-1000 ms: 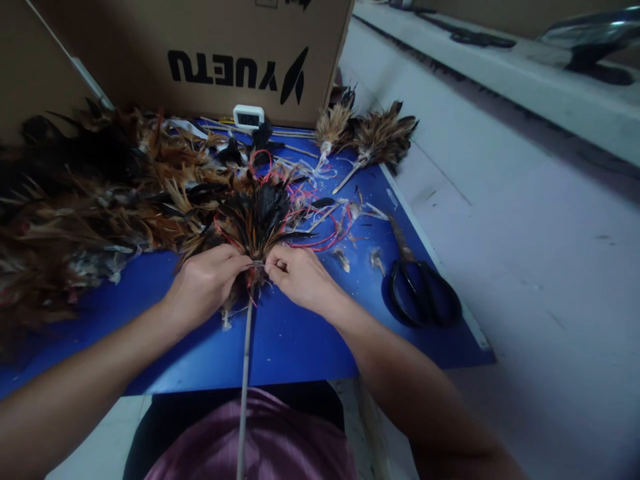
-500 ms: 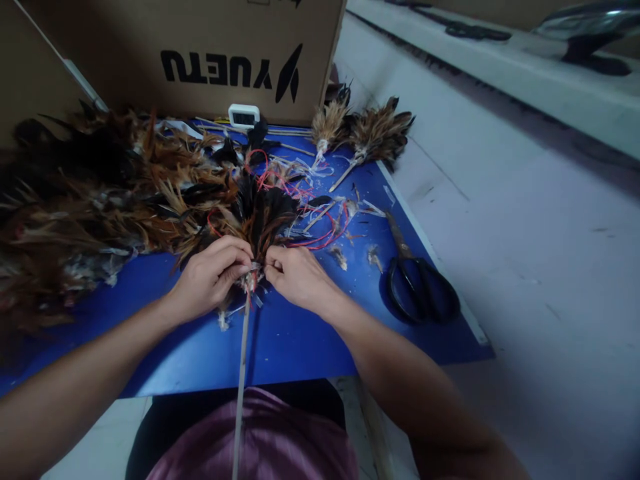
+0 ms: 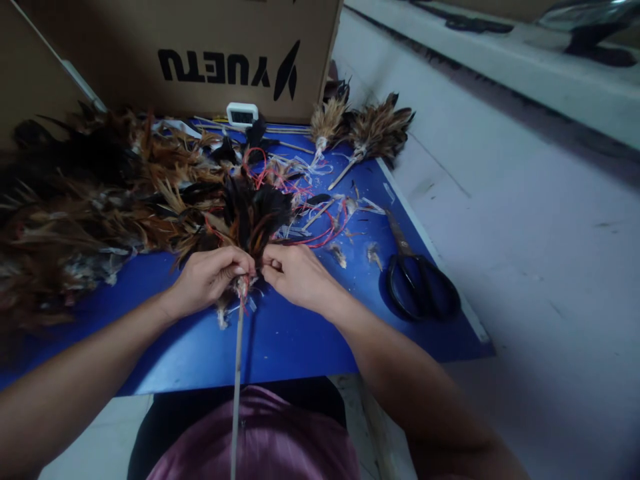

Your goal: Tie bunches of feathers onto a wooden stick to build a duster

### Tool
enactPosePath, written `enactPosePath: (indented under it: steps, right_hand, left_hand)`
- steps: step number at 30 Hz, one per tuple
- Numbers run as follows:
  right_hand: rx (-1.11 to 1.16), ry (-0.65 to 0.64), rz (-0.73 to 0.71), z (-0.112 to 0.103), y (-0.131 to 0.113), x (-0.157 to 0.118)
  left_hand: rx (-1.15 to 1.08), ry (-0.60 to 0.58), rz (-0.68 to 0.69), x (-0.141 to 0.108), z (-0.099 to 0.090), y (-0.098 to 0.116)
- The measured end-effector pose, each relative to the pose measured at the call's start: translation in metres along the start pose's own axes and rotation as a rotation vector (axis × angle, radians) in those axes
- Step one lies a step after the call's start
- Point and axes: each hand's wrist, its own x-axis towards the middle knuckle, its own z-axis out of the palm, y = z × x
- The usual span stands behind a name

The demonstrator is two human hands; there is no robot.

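A feather duster (image 3: 257, 210) with dark brown and black feathers lies in front of me, its thin stick (image 3: 238, 367) running down over the table edge to my lap. My left hand (image 3: 213, 277) is closed in a pinch at the neck of the duster, where red and whitish ties (image 3: 243, 288) wrap the stick. My right hand (image 3: 295, 273) is closed at the other side of the neck, thumb and forefinger pressed together. What lies between its fingertips is hidden. The two hands almost meet.
A big heap of loose feathers (image 3: 100, 193) covers the left of the blue table (image 3: 310, 347). Black-handled scissors (image 3: 420, 283) lie at the right. Red string (image 3: 325, 235), two smaller feather bundles, a small white digital display (image 3: 243, 115) and a cardboard box (image 3: 225, 33) are farther back.
The duster's neck has shifted slightly left and its feathers lean left. My left fingers have closed further over the tie, covering the pale strip that showed between the hands.
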Motion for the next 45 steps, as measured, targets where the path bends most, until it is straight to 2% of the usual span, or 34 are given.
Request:
enactPosePath:
  steps: [7, 10, 15, 22, 35, 40, 45]
  right_hand:
    - [0.088, 0.003, -0.03, 0.003, -0.002, -0.002]
    - [0.106, 0.001, -0.029, 0.007, 0.0, -0.001]
    - [0.123, -0.02, -0.011, 0.011, 0.002, 0.001]
    - [0.145, -0.009, 0.038, 0.01, -0.001, 0.001]
    - [0.198, 0.072, 0.105, 0.017, 0.001, 0.002]
    - [0.22, 0.035, 0.104, 0.018, 0.001, 0.001]
    - [0.221, 0.018, 0.103, 0.018, -0.001, -0.001]
  left_hand:
    - [0.073, 0.067, -0.152, 0.003, 0.002, 0.007]
    - [-0.02, 0.049, -0.259, 0.002, 0.004, 0.007]
    - [-0.192, 0.095, -0.402, -0.001, 0.007, 0.0]
    - [-0.166, 0.046, -0.396, -0.002, 0.005, 0.005]
    - [0.061, 0.081, -0.27, -0.002, 0.002, 0.02]
    - [0.079, 0.094, -0.254, -0.001, 0.0, 0.024]
    - [0.061, 0.098, -0.296, -0.001, 0.0, 0.025]
